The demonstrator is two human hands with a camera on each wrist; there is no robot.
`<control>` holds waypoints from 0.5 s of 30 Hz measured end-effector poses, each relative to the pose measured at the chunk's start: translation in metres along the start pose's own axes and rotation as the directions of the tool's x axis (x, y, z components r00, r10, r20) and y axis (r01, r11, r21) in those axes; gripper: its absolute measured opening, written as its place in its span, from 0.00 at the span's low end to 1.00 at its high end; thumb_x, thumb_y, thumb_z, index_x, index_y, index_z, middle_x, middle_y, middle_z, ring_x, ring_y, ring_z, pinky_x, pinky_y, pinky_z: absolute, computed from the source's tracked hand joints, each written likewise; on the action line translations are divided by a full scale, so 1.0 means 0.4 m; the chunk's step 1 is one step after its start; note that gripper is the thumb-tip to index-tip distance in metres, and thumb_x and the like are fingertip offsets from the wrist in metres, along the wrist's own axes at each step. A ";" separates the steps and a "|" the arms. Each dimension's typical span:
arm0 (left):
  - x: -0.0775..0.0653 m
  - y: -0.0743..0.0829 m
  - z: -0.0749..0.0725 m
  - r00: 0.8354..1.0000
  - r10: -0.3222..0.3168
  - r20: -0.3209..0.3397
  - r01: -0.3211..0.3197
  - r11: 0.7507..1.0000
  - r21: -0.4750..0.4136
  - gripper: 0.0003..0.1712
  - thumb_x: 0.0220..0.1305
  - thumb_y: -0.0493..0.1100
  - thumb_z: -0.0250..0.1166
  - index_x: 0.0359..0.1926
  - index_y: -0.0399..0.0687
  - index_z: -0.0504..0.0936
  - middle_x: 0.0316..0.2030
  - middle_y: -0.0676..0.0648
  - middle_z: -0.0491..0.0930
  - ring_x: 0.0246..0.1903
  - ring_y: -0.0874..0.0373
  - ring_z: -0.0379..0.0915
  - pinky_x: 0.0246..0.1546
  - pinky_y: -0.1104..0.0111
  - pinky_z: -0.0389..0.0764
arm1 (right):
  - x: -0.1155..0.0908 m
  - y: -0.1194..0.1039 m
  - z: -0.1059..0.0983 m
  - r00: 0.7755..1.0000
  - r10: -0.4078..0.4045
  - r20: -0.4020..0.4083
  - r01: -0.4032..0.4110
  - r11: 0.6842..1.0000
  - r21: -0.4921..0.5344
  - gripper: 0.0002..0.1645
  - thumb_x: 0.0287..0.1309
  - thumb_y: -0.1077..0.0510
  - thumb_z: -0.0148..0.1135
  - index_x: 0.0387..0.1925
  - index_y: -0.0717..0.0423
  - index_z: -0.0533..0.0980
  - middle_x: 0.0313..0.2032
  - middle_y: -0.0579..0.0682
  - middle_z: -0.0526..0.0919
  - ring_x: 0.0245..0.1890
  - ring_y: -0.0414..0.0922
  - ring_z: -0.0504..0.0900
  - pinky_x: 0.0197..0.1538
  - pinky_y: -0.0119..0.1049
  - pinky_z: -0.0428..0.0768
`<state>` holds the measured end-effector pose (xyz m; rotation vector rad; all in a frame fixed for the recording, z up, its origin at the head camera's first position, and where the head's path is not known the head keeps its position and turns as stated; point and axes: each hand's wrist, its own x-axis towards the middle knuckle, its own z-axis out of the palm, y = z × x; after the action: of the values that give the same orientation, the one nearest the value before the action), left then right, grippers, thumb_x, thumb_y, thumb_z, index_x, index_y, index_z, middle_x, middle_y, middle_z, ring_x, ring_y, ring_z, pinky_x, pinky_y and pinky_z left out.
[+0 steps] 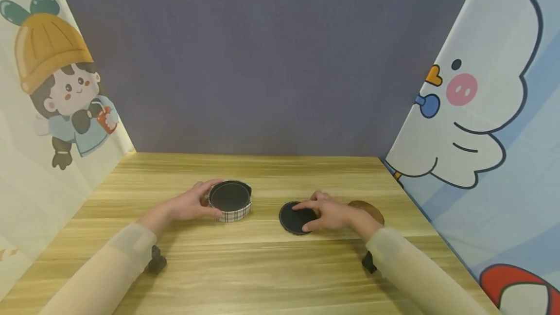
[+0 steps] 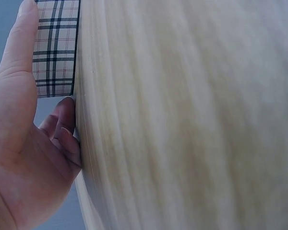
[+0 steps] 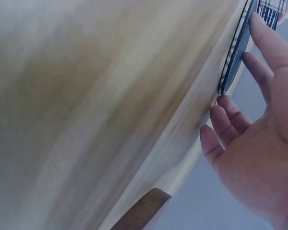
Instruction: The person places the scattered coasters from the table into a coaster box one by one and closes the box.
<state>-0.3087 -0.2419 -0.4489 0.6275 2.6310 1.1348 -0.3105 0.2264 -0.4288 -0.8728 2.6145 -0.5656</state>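
Note:
A round holder with plaid sides [image 1: 234, 216] stands on the table, a black stitched disc [image 1: 230, 195] filling its top. My left hand [image 1: 192, 203] grips it from the left, thumb along the near side and fingers behind; in the left wrist view the thumb lies against the plaid wall [image 2: 56, 48]. To the right, a round black coaster [image 1: 290, 218] with a plaid edge lies flat on the wood. Over its right part is my right hand [image 1: 331, 214], thumb and index finger extended across the coaster's face, the other fingers resting beside it.
A brown round piece [image 1: 366, 206] lies partly hidden under my right forearm. The wooden table [image 1: 262, 271] ends at a dark grey panel [image 1: 262, 62] behind, with cartoon-printed curtains [image 1: 485, 86] at both sides. Black wrist mounts [image 1: 157, 260] hang beneath my sleeves.

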 end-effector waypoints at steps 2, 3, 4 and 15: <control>0.001 0.002 0.000 1.000 0.006 0.000 -0.006 1.000 -0.008 0.61 0.64 0.53 0.83 0.88 0.50 0.55 0.67 0.28 0.63 0.55 0.44 0.77 0.62 0.48 0.80 | -0.003 -0.004 0.004 1.000 -0.010 0.002 0.010 1.000 -0.013 0.38 0.67 0.39 0.77 0.76 0.27 0.75 0.56 0.51 0.72 0.54 0.48 0.65 0.56 0.50 0.71; 0.000 0.003 0.000 1.000 0.010 0.001 -0.010 1.000 -0.012 0.61 0.65 0.52 0.82 0.87 0.50 0.55 0.67 0.28 0.63 0.55 0.44 0.77 0.61 0.49 0.80 | -0.004 -0.006 0.006 1.000 -0.013 0.003 0.013 1.000 -0.018 0.39 0.68 0.38 0.77 0.77 0.28 0.75 0.56 0.50 0.72 0.53 0.48 0.65 0.55 0.50 0.71; 0.000 0.004 0.001 1.000 0.015 0.002 -0.015 1.000 -0.016 0.61 0.65 0.52 0.82 0.87 0.49 0.55 0.67 0.28 0.63 0.55 0.44 0.77 0.61 0.49 0.80 | -0.005 -0.006 0.008 1.000 -0.016 0.006 0.016 1.000 -0.022 0.39 0.68 0.38 0.77 0.77 0.28 0.75 0.56 0.49 0.72 0.53 0.47 0.65 0.55 0.49 0.70; 0.002 0.003 0.001 1.000 0.016 0.004 -0.016 1.000 -0.005 0.61 0.65 0.52 0.82 0.87 0.48 0.55 0.66 0.28 0.63 0.55 0.43 0.75 0.59 0.52 0.81 | 0.001 -0.019 0.008 1.000 -0.015 -0.007 0.015 1.000 -0.027 0.56 0.57 0.33 0.82 0.83 0.30 0.67 0.78 0.55 0.64 0.78 0.61 0.62 0.73 0.70 0.71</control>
<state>-0.3092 -0.2406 -0.4483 0.6504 2.6238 1.1423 -0.3057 0.2199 -0.4281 -0.9014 2.6299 -0.5396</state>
